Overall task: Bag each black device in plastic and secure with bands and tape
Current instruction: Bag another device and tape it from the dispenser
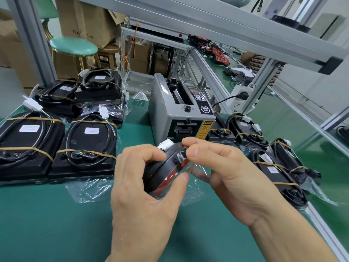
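Observation:
A black device [166, 168] with a red underside and a white connector sits edge-up inside a clear plastic bag [198, 193], held above the green table [56, 224]. My left hand [143, 190] grips the device, thumb on its lower edge and fingers curled over the top. My right hand [226, 173] pinches a strip of clear tape [182, 157] against the bag at the device's upper edge.
A grey tape dispenser [179, 110] stands just behind my hands. Several bagged, banded devices [85, 144] lie stacked at the left. More banded devices [279, 171] lie at the right near the table's metal edge rail. Cardboard boxes and a green stool [73, 45] stand beyond.

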